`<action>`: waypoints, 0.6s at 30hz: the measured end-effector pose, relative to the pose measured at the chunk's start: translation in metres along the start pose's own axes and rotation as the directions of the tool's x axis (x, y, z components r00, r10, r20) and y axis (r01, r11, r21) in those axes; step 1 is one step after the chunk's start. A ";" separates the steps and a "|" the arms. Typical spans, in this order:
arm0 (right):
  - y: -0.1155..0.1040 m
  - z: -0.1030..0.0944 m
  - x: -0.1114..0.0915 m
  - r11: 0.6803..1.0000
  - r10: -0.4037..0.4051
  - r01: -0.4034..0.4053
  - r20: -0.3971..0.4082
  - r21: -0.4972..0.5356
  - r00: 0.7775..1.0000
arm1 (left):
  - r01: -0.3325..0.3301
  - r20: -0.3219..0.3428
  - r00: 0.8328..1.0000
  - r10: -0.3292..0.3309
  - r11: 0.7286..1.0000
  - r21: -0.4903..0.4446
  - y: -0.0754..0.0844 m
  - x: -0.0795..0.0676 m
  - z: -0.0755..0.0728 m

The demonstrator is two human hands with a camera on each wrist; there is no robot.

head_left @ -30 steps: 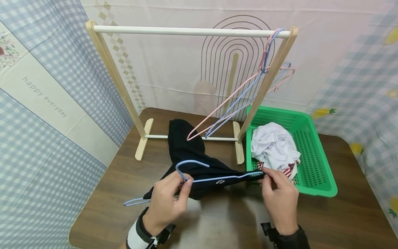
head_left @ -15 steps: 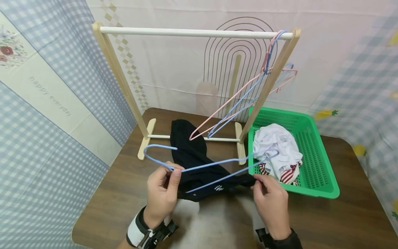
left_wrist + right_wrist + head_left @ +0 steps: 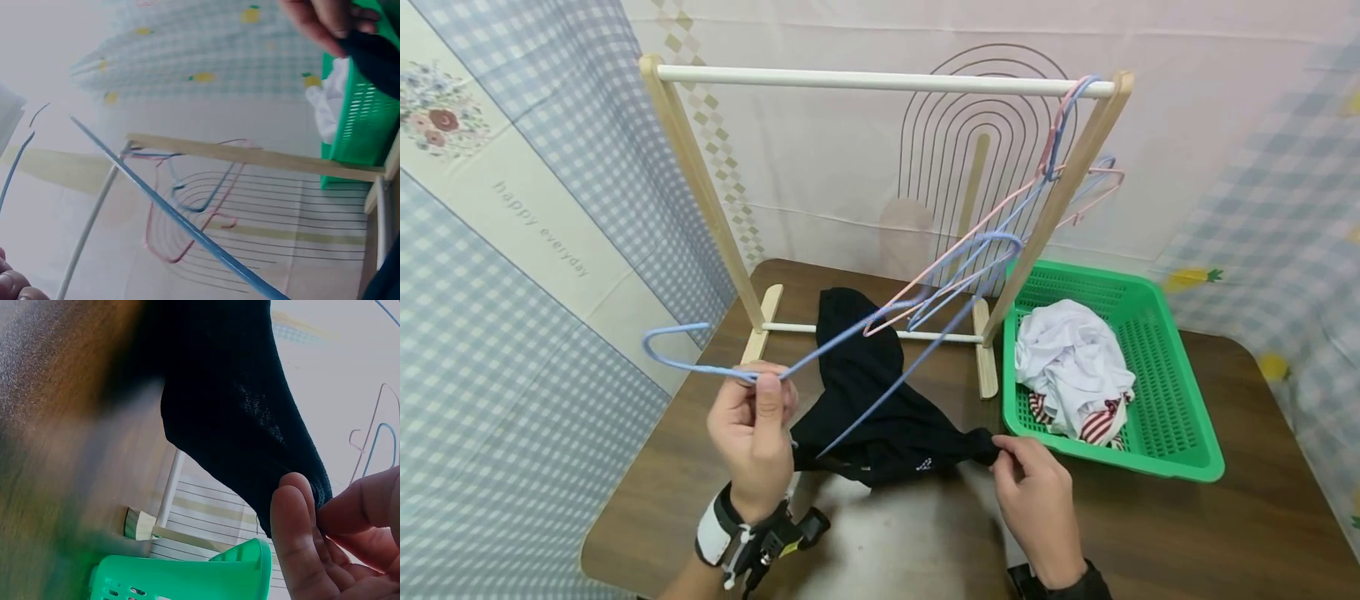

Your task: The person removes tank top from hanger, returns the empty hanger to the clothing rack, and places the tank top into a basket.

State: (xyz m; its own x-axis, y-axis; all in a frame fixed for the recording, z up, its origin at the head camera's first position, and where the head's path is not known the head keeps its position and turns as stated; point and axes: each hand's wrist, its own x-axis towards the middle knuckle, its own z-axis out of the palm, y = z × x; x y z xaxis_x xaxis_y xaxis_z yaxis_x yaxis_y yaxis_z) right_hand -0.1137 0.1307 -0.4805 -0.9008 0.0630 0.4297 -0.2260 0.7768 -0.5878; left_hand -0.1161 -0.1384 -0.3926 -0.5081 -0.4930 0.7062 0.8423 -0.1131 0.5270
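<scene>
A blue wire hanger (image 3: 820, 353) slants up over the table, its hook to the left and its far end overlapping the rack's hangers in the head view. My left hand (image 3: 752, 433) pinches it just below the hook, fingertips and thumb on the wire. The hanger's near end meets a black garment (image 3: 880, 429) with a small white logo, spread on the table. At the garment's right corner my right hand (image 3: 1033, 492) pinches the cloth between thumb and fingers. The right wrist view shows that dark cloth (image 3: 225, 406) stretched away from the fingertips.
A wooden rack with a white rail (image 3: 865, 79) stands behind, with pink and blue hangers (image 3: 970, 237) at its right end. Right of it, a green basket (image 3: 1195, 400) holds white clothing (image 3: 1067, 346) and a red-striped cloth (image 3: 1101, 421).
My left hand has moved left and up, swinging the hanger's right end out of the cloth and upward. The right hand has come down slightly leftward, still pinching the garment.
</scene>
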 end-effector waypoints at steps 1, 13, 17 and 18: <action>0.000 0.000 0.000 1.000 0.002 -0.002 0.002 -0.002 1.000 | 0.003 -0.013 1.000 -0.004 0.999 -0.040 0.001 0.004 0.000; 0.005 0.003 -0.003 0.999 0.030 -0.030 0.031 -0.026 0.999 | 0.027 -0.119 0.990 -0.072 0.939 -0.344 0.011 0.034 -0.007; 0.006 0.004 -0.004 0.999 0.037 -0.036 0.042 -0.031 0.998 | -0.013 -0.164 0.985 -0.054 0.925 -0.380 0.014 0.044 -0.010; 0.006 0.004 -0.004 0.999 0.035 -0.034 0.041 -0.031 0.999 | -0.023 -0.175 0.983 -0.046 0.928 -0.371 0.014 0.046 -0.010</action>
State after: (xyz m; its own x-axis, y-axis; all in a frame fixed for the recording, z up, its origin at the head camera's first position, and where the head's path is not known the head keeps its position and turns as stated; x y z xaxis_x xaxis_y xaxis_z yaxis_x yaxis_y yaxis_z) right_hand -0.1127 0.1327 -0.4888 -0.9228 0.0645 0.3798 -0.1837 0.7930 -0.5808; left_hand -0.1258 -0.1716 -0.3573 -0.5066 -0.6308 0.5877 0.8604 -0.4137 0.2975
